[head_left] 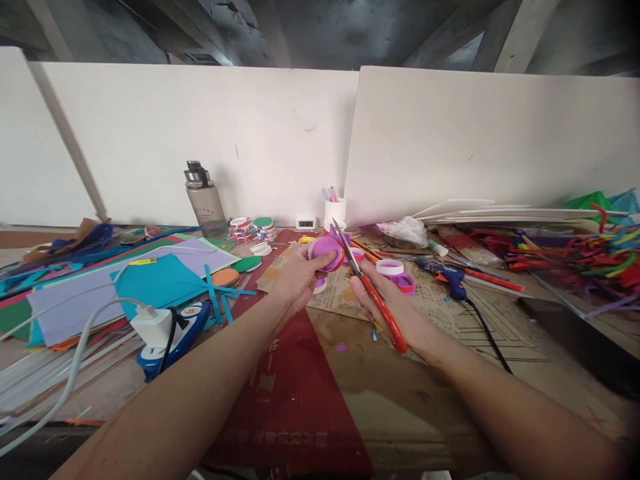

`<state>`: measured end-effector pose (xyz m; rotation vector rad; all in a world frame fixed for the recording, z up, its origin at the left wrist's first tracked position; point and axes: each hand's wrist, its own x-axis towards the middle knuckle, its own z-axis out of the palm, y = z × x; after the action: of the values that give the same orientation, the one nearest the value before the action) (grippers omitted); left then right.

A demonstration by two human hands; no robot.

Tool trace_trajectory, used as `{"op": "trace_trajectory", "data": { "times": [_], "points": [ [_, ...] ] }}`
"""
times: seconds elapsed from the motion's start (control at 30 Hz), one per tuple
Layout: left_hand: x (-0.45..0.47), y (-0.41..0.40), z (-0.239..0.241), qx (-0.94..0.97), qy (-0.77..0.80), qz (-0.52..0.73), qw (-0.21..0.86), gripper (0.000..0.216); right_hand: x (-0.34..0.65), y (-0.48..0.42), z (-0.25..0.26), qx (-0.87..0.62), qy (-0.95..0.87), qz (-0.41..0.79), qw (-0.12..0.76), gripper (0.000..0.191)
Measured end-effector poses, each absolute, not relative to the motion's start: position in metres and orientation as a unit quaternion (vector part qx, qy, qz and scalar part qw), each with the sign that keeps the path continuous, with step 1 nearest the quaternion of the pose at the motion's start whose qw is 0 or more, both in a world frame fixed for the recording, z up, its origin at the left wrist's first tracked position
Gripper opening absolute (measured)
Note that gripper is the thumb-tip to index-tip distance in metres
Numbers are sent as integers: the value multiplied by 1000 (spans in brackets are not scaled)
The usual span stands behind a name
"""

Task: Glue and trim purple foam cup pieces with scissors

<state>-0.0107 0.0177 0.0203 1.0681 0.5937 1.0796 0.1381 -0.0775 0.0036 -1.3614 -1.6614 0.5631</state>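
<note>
My left hand grips a round purple disc with a pale and orange-red rim, thumb pressed on its face. In my right hand is a pair of scissors with red handles. The blades point up and away, close beside the disc; whether they touch it I cannot tell. Behind the scissors lie more purple pieces, partly hidden. To the right of my right hand sit a white ring and a purple piece with a red ring. A small purple scrap lies nearer to me.
Coloured sheets and a power strip with a white plug are at left. A bottle, stacked rings and a small clock stand at the back. A blue glue gun and a black slab lie at right.
</note>
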Motion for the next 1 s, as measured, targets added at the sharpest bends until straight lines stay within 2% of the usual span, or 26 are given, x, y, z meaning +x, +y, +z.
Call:
{"op": "trace_trajectory", "data": {
  "times": [0.37, 0.77, 1.0],
  "points": [
    [-11, 19, 18, 487, 256, 486, 679, 43, 140, -73, -5, -540, -647, 266, 468, 25],
    [-12, 21, 22, 491, 255, 490, 674, 35, 136, -81, 13, -542, -661, 277, 440, 34],
    [-11, 19, 21, 476, 261, 498, 677, 37, 137, -80, 10, -544, -667, 259, 438, 31]
  ]
}}
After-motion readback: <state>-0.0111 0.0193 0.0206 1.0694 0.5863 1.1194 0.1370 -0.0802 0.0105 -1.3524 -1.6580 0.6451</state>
